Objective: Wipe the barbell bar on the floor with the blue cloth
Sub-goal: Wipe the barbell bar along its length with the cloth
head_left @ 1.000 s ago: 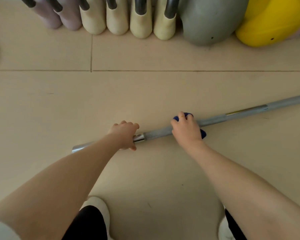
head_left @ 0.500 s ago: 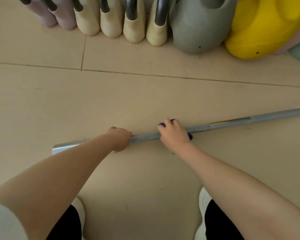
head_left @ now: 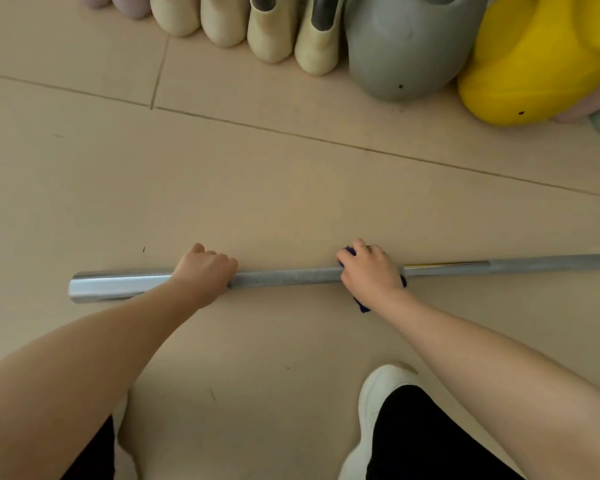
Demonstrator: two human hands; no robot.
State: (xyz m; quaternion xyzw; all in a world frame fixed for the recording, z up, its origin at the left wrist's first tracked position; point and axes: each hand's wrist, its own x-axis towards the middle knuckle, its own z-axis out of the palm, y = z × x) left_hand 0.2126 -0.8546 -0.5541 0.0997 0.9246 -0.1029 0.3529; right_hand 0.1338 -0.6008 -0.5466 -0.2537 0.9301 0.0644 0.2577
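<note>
Closest to us are our own feet, one white shoe (head_left: 378,403) planted on the floor (head_left: 291,202) just short of the bar. The bar (head_left: 284,276) lies flat across the floor, left to right in front of us, its shiny sleeve end (head_left: 118,284) pointing left and the rest running off the right edge of view.

Our left hand (head_left: 205,271) is closed around the bar right where the sleeve meets the rough grey shaft. Our right hand (head_left: 371,271) is clamped over the shaft further right with the blue cloth (head_left: 362,304) bunched under it; only small bits of blue poke out.

Handling-wise, we'd guess this thing is heavy, dead stiff and keen to roll on smooth tile, so pinning it with the left hand makes sense. The textured shaft probably grabs the soft cloth a bit, while the polished sleeve looks slippery. Best hold is near the collar, like now.

Further out the floor is open. Along the far edge sit cream kettlebells (head_left: 291,32), a big grey one (head_left: 409,46) and a yellow one (head_left: 541,64), well apart from the bar. Nothing's in the way of wiping.
</note>
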